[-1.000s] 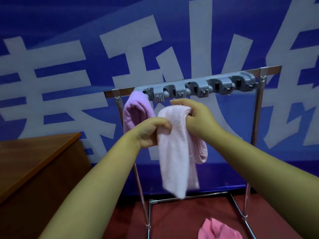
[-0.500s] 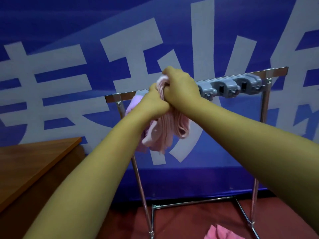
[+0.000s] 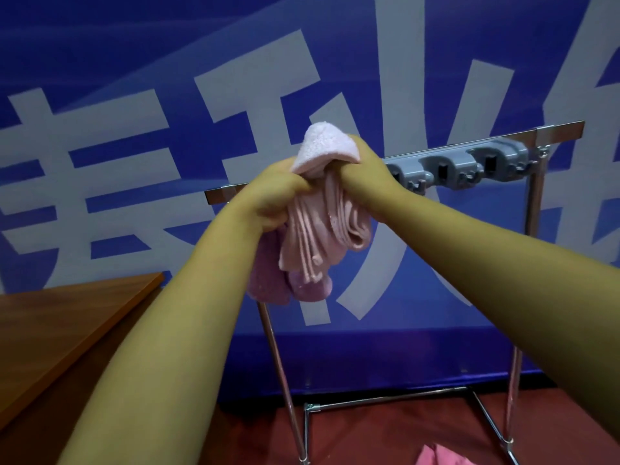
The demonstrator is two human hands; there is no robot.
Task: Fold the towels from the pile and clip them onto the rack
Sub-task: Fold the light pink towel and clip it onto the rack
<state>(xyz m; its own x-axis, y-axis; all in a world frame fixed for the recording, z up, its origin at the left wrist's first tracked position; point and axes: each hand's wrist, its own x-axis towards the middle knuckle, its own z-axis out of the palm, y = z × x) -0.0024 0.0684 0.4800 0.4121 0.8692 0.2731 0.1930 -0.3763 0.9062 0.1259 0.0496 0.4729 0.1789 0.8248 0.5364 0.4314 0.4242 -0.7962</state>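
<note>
- Between the two hands, at the top rail of the chrome tube rack (image 3: 531, 209), is a pale pink, soft terry towel (image 3: 322, 226), bunched into several folds; its top tuft pokes up above the knuckles and the rest hangs down below them.
- The left hand (image 3: 275, 199) is curled closed on the towel's left side, and the right hand (image 3: 360, 176) is wrapped over the gathered neck from the right, both squeezing the cloth.
- Just below and behind the left hand hangs a lilac terry towel (image 3: 268, 283), apparently already on the rack; its clip is hidden.
- Right of the right hand, the grey plastic clip strip (image 3: 469, 167) shows empty sockets.
- Judged by its drape, the towel is light, limp and compressible, not slippery or fragile; the tight neck under the tuft is the place to hold it when pushing into a clip, since loose layers could slide out.
- Behind the hands, a blue banner (image 3: 100, 55) carries large white characters, cropped and unreadable; no brand shows.
</note>
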